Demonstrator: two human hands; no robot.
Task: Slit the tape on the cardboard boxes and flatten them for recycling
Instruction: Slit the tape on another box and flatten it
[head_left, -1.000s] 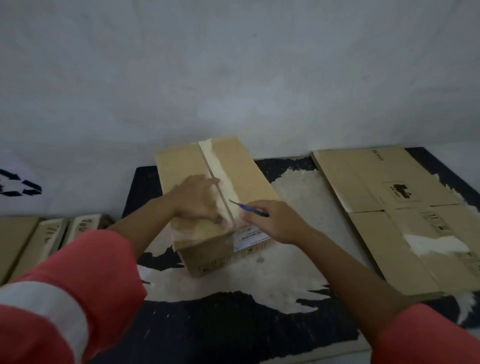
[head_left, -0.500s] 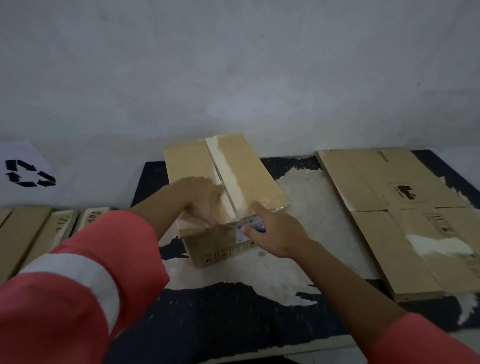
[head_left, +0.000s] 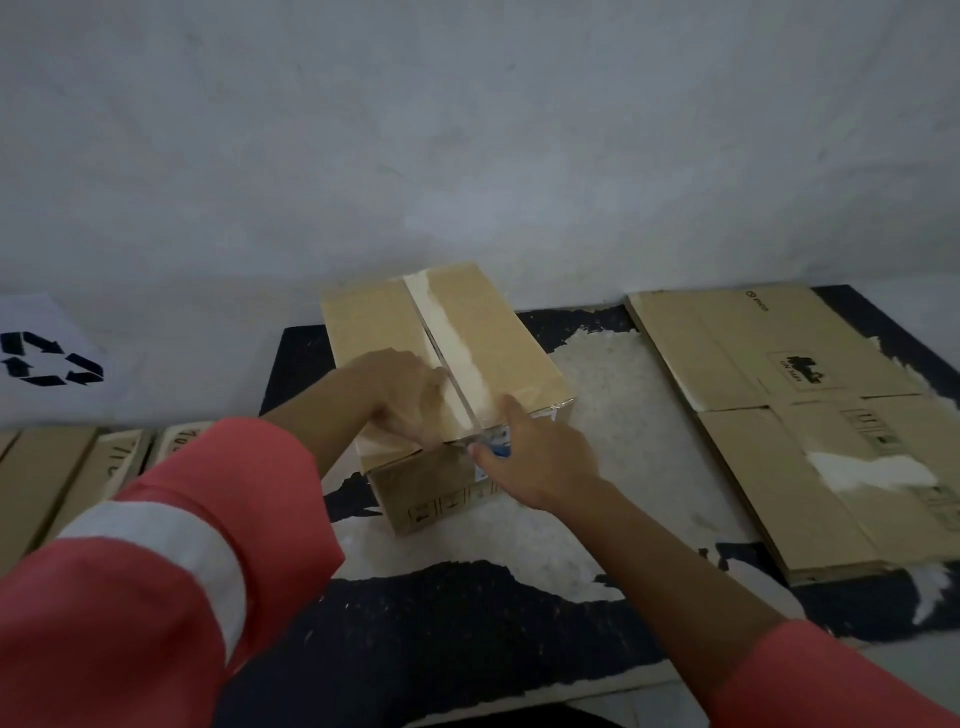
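Note:
A closed cardboard box stands at the back middle of the dark worktable, with a pale strip of tape along its top seam. My left hand presses flat on the box's left top flap beside the seam. At the box's near top edge, my right hand grips a blue-handled cutter, index finger stretched along it. The blade sits at the near end of the seam, mostly hidden by the hand.
A flattened cardboard box lies on the table's right side. More flat cardboard pieces stand on edge at the far left, below a white sheet with a recycling symbol. A pale wall rises right behind the table.
My right hand has drawn the cutter down the seam from the middle of the box top to its near edge. The left hand stayed on the left flap.

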